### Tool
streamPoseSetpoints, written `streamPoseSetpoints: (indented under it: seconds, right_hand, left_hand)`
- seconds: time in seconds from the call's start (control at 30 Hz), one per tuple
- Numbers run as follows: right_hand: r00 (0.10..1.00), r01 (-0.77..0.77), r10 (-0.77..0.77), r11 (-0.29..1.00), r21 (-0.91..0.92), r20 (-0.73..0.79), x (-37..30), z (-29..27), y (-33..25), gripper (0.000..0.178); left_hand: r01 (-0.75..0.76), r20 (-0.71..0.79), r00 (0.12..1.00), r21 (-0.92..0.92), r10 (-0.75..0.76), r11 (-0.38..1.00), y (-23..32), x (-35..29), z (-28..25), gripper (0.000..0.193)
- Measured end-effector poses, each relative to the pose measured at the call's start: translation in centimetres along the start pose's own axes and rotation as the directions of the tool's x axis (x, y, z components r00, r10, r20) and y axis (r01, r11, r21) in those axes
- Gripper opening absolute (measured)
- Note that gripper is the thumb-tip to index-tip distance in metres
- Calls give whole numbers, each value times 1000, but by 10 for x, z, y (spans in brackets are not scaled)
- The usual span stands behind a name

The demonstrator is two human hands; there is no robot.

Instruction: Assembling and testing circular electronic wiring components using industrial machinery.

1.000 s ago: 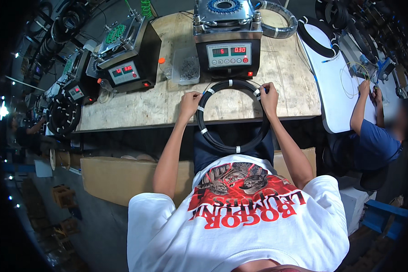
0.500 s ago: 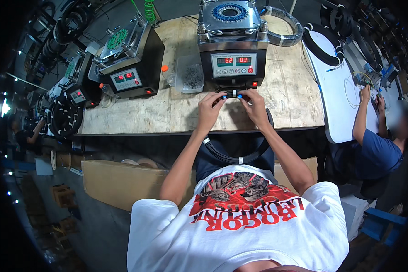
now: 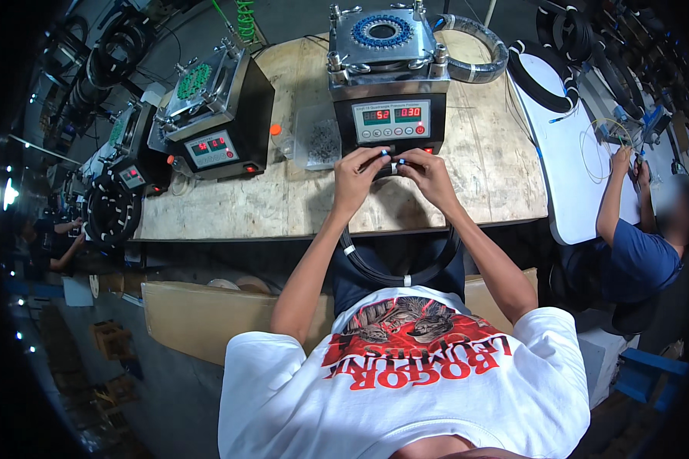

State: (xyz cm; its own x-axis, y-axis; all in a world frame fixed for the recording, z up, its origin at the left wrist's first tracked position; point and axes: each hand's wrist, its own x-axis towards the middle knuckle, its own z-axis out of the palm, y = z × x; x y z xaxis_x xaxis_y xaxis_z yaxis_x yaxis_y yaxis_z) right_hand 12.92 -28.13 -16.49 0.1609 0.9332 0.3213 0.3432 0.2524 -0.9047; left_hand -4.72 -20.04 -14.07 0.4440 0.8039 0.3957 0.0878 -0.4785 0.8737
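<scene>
A black cable coil (image 3: pixel 369 269), bound with white bands, hangs from the table's front edge toward my lap. My left hand (image 3: pixel 356 180) pinches one cable end near its small blue-and-white tip (image 3: pixel 384 151). Close beside it, my right hand (image 3: pixel 432 177) pinches near a second blue tip (image 3: pixel 403 161). The two tips are a short gap apart. Both hands are just in front of the middle polishing machine (image 3: pixel 392 96), a metal-topped box with a blue ring of connectors and lit red digits. Fingers partly cover what they hold.
A clear tub (image 3: pixel 318 147) of small parts stands left of the machine, by an orange-capped bottle (image 3: pixel 275 130). Another polishing machine (image 3: pixel 220 115) is farther left. A grey cable coil (image 3: pixel 478 70) lies behind right. At a white table (image 3: pixel 563 176) on the right, a co-worker (image 3: pixel 628 237) handles thin yellow cable.
My hands have come up slightly from the banded part of the coil, and the cable tips have moved closer together. The view has shifted a little.
</scene>
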Motion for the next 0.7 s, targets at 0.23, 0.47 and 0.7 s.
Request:
streamPoseSetpoints:
  seconds: [0.23,0.47,0.7]
  right_hand:
    - [982,-173,167,982,73,90,-20,-4,18,17]
    - [996,-78,90,959,273,-29,-7,-10,-32,19]
    - [990,-131,143,899,418,4,15,-17,-50,21]
  left_hand:
    - [15,96,995,51,-20,999,-25,-22,-5,18]
    - [38,66,997,-27,-36,999,7,-17,-9,19]
    - [25,25,999,-236,-19,971,36,5,2,22]
